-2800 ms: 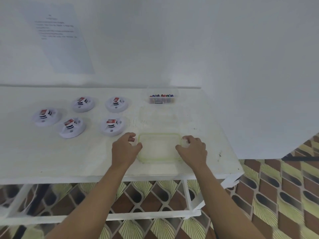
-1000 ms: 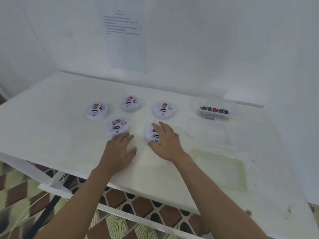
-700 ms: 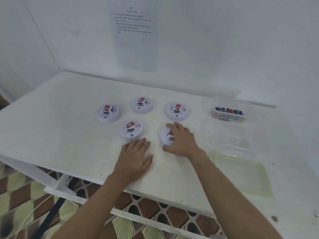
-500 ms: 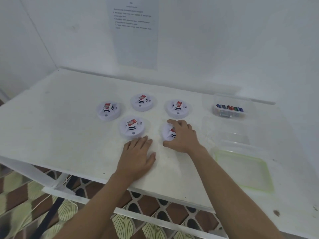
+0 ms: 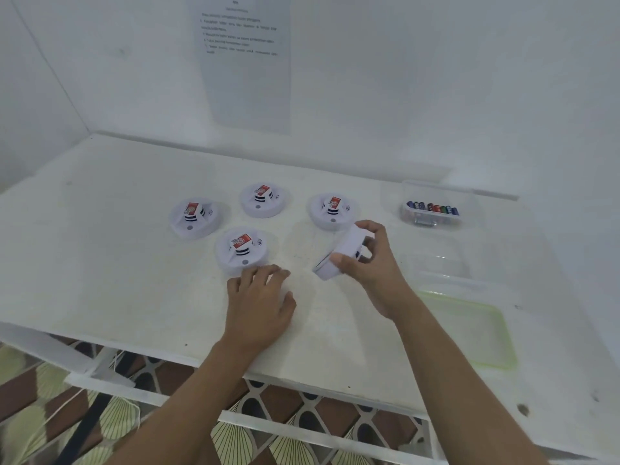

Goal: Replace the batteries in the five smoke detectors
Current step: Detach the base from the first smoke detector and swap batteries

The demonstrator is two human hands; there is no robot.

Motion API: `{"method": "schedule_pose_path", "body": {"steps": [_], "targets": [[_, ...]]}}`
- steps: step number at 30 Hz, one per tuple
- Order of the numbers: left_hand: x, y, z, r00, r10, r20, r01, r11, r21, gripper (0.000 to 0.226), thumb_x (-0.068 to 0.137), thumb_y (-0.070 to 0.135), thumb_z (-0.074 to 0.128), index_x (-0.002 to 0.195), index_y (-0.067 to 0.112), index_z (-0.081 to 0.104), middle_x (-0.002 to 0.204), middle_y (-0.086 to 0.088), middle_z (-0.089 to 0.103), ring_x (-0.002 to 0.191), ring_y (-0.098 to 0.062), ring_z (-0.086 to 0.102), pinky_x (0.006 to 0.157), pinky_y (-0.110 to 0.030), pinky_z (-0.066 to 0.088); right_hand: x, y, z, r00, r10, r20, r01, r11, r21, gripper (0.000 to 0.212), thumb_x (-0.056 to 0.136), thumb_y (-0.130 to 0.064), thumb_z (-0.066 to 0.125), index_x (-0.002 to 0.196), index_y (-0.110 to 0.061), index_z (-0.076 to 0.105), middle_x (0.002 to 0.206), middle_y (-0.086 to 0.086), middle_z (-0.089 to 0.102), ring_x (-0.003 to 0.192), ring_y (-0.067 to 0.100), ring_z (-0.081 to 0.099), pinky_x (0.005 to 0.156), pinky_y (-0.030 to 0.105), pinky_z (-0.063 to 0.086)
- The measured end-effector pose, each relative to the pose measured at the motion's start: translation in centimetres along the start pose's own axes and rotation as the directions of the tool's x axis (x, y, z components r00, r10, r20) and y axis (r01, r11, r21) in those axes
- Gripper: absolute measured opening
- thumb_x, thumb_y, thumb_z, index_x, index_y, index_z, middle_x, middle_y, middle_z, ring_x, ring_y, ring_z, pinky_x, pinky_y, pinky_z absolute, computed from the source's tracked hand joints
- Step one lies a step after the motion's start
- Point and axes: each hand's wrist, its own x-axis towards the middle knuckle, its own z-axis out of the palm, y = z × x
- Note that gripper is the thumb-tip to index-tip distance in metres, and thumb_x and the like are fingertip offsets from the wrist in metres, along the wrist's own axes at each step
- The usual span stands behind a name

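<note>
Several round white smoke detectors with red-labelled batteries on top lie on the white table. One sits at the left, one at the back, one at the right and one near the front. My right hand grips a fifth detector, tilted on its edge above the table. My left hand rests flat on the table, fingers apart, fingertips just short of the front detector. A clear box of batteries stands at the back right.
An empty clear container stands in front of the battery box. Its green-rimmed lid lies near the table's front right edge. A printed sheet hangs on the back wall. Patterned floor shows under the table.
My right hand has lifted the front right detector off the table and tipped it on edge. My left hand stays flat beside the front detector.
</note>
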Motion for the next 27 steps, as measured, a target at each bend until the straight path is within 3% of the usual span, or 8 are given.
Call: {"method": "schedule_pose_path", "body": {"steps": [3, 6, 10, 13, 16, 20, 24, 27], "targets": [[1.1, 2.9, -1.3, 0.99, -0.139, -0.013, 0.128, 0.94, -0.318, 0.027, 0.089, 0.027, 0.053, 0.11, 0.024, 0.07, 0.103, 0.008, 0.067, 0.097, -0.014, 0.056, 0.082, -0.036, 0.041, -0.9, -0.1, -1.6, 0.994, 0.015, 0.107, -0.034, 0.983, 0.179, 0.09, 0.059, -0.025, 0.094, 0.137, -0.03, 0.049, 0.129, 0.01, 0.057, 0.112, 0.027, 0.064, 0.092, 0.042, 0.057], [3.1, 5.7, -3.5, 0.91, -0.242, 0.338, 0.413, 0.623, -0.664, 0.02, 0.1, 0.03, 0.051, 0.101, 0.026, 0.07, 0.086, 0.011, 0.071, 0.074, -0.007, 0.061, 0.071, -0.025, 0.045, -1.4, -0.5, -2.9, 0.985, -0.018, 0.169, -0.02, 0.976, 0.217, 0.096, 0.055, -0.04, 0.098, 0.137, -0.02, 0.053, 0.122, 0.01, 0.063, 0.116, 0.03, 0.063, 0.092, 0.039, 0.055], [5.4, 8.2, -4.8, 0.787, -0.07, 0.613, 0.61, 0.241, -0.755, 0.038, 0.104, 0.032, 0.047, 0.107, 0.002, 0.069, 0.081, -0.009, 0.07, 0.065, -0.022, 0.06, 0.059, -0.03, 0.04, -2.1, -0.9, -4.5, 0.984, -0.03, 0.178, -0.008, 0.978, 0.211, 0.101, 0.057, -0.044, 0.096, 0.14, -0.015, 0.049, 0.123, 0.009, 0.063, 0.117, 0.029, 0.062, 0.094, 0.037, 0.053], [5.9, 9.6, -5.0, 0.756, 0.015, 0.655, 0.649, 0.115, -0.752, 0.033, 0.1, 0.023, 0.056, 0.11, -0.008, 0.065, 0.088, -0.014, 0.066, 0.064, -0.022, 0.06, 0.058, -0.027, 0.044, -2.4, -1.5, -5.8, 0.984, -0.031, 0.177, 0.001, 0.986, 0.166, 0.1, 0.06, -0.049, 0.094, 0.142, -0.016, 0.047, 0.129, 0.01, 0.061, 0.12, 0.027, 0.059, 0.096, 0.036, 0.051], [6.2, 10.7, -4.6, 0.733, -0.022, 0.68, 0.679, -0.034, -0.733, 0.019, 0.096, 0.019, 0.061, 0.103, 0.003, 0.068, 0.091, -0.011, 0.067, 0.064, -0.02, 0.059, 0.06, -0.026, 0.049, -2.4, -2.4, -7.5, 0.977, 0.005, 0.211, -0.023, 0.996, 0.082, 0.104, 0.061, -0.048, 0.093, 0.147, -0.016, 0.043, 0.137, 0.008, 0.06, 0.127, 0.025, 0.058, 0.097, 0.034, 0.051], [6.5, 11.6, -4.1, 0.742, -0.035, 0.67, 0.668, -0.039, -0.743, 0.018, 0.096, 0.021, 0.062, 0.102, 0.006, 0.07, 0.091, -0.009, 0.069, 0.068, -0.018, 0.058, 0.063, -0.026, 0.052, -2.4, -4.0, -9.6, 0.945, 0.111, 0.308, -0.062, 0.984, -0.166, 0.105, 0.055, -0.024, 0.092, 0.147, -0.027, 0.041, 0.141, 0.002, 0.058, 0.127, 0.02, 0.059, 0.088, 0.033, 0.056], [6.4, 12.3, -3.9, 0.753, -0.048, 0.656, 0.656, -0.01, -0.755, 0.02, 0.097, 0.02, 0.06, 0.102, 0.003, 0.069, 0.088, -0.007, 0.071, 0.068, -0.018, 0.058, 0.063, -0.026, 0.052, -2.2, -5.3, -10.6, 0.91, 0.18, 0.374, -0.067, 0.953, -0.297, 0.119, 0.048, -0.018, 0.093, 0.151, -0.028, 0.032, 0.139, -0.007, 0.057, 0.126, 0.01, 0.058, 0.085, 0.029, 0.057], [6.6, 12.4, -3.8, 0.767, -0.049, 0.64, 0.641, -0.001, -0.768, 0.023, 0.097, 0.021, 0.061, 0.106, 0.001, 0.069, 0.091, -0.009, 0.07, 0.071, -0.02, 0.058, 0.065, -0.028, 0.052, -1.9, -5.8, -11.0, 0.91, 0.172, 0.377, -0.024, 0.93, -0.366, 0.102, 0.055, -0.007, 0.095, 0.142, -0.026, 0.044, 0.133, -0.006, 0.06, 0.123, 0.01, 0.059, 0.088, 0.028, 0.056]]}}
